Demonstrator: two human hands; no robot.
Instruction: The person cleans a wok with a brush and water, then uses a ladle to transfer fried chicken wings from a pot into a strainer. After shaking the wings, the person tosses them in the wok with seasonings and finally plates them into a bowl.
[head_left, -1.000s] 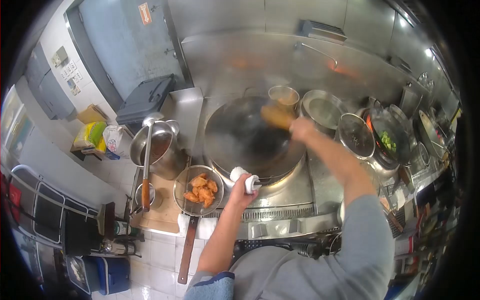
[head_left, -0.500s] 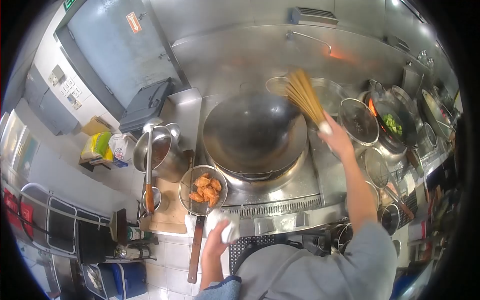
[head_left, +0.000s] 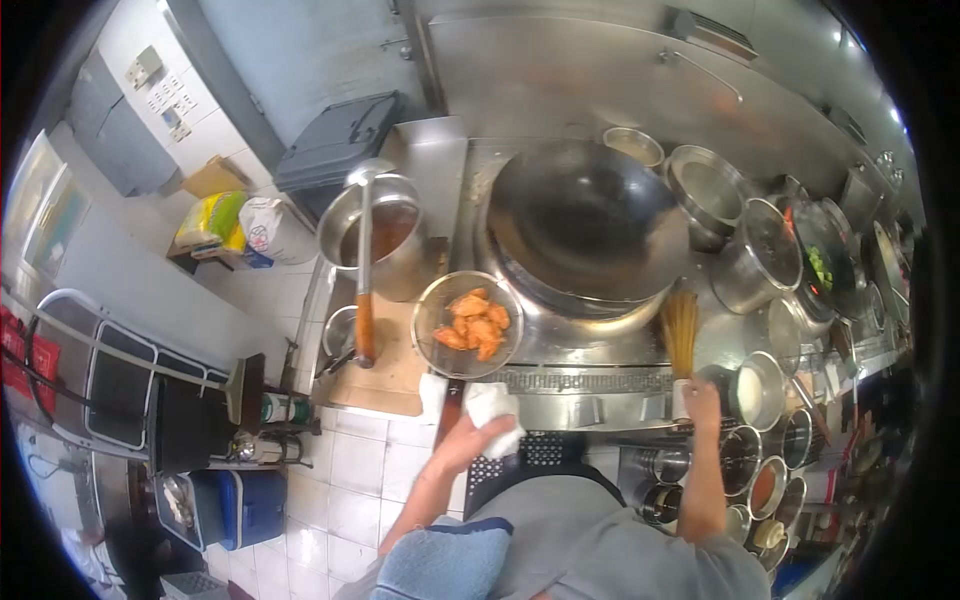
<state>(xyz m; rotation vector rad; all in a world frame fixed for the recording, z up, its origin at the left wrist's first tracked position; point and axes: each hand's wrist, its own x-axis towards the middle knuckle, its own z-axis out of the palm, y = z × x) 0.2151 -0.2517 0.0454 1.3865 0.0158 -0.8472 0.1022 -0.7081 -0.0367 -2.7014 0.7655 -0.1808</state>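
Observation:
A folded white cloth [head_left: 492, 405] is in my left hand [head_left: 468, 443], which overlaps the dark wooden handle of a wire strainer [head_left: 432, 365]. Several browned fried pieces, like chicken wings [head_left: 478, 328], lie in the strainer on the board beside the stove. My right hand [head_left: 702, 402] is closed round the white-wrapped grip of a bamboo wok brush [head_left: 680, 335]. The brush's bristles point away from me, over the metal stove top at the front right of the big black wok [head_left: 590, 225]. No food shows in that wok.
A steel pot of brown liquid [head_left: 378, 240] stands left, with a wooden-handled ladle [head_left: 365, 300] across it. To the right are a tall steel pot [head_left: 755, 265], a second wok with green vegetables [head_left: 820, 268] and several seasoning bowls [head_left: 768, 487]. A grey lidded bin [head_left: 340, 140] stands behind.
My right hand has brought the brush from above the wok's far right down to the stove's front edge. My left hand, with the cloth, has come to the strainer's handle. The view has shifted.

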